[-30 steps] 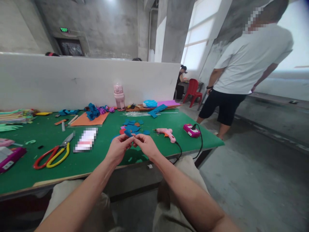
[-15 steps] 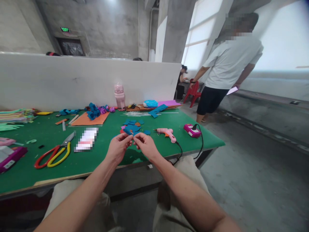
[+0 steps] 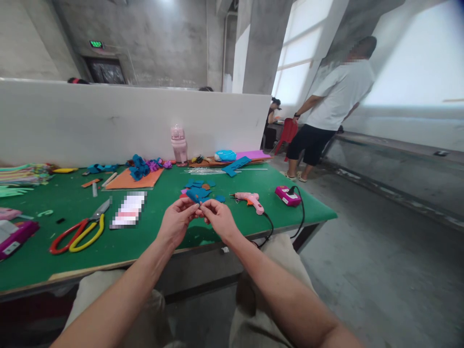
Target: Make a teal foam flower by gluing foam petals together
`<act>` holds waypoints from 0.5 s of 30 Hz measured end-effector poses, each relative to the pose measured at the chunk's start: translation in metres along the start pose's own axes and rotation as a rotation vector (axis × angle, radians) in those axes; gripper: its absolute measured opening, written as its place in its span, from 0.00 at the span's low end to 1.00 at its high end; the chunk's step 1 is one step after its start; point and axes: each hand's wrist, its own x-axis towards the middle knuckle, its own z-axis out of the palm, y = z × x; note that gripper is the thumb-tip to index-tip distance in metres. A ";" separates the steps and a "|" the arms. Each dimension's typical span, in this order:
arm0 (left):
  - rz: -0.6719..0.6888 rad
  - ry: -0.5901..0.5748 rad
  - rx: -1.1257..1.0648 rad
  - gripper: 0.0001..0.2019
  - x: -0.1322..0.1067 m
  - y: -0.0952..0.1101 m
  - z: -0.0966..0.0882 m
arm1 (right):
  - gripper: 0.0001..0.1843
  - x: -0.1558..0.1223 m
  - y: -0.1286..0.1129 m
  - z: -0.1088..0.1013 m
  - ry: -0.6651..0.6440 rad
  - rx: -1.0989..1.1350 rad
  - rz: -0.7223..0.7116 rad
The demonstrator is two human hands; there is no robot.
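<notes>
My left hand (image 3: 177, 218) and my right hand (image 3: 218, 218) meet over the front part of the green table (image 3: 152, 239). Thumbs and fingertips of both pinch a small blue felt-like piece (image 3: 194, 195), whose lower end is hidden by the fingers. Just behind lie several cut blue pieces (image 3: 196, 183) with a few brown and pink bits. To the right of my right hand rests a pink hot glue gun (image 3: 250, 198), its nozzle pointing left.
Scissors (image 3: 93, 223) with red and yellow handles and a blurred-out rectangle (image 3: 128, 210) lie left. A purple power box (image 3: 288, 195) sits right, cable running down. Behind are a pink bottle (image 3: 179, 145), orange sheets (image 3: 136, 180) and thin sticks (image 3: 205, 171). A person (image 3: 339, 96) stands beyond.
The blue piece has turned a little between my fingertips and shows a wider face. The person in the white shirt has stepped farther away. My hands stay nearly in place.
</notes>
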 end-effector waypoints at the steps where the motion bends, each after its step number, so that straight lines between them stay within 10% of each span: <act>1: 0.000 -0.005 0.003 0.11 0.000 0.000 0.000 | 0.11 0.000 -0.001 0.000 -0.005 0.025 0.011; 10: -0.003 0.034 0.004 0.11 0.000 0.001 0.000 | 0.12 0.000 -0.001 0.000 -0.026 -0.068 0.013; 15: -0.010 0.072 0.020 0.12 0.000 0.007 0.001 | 0.13 0.016 -0.009 -0.060 0.215 -0.487 -0.196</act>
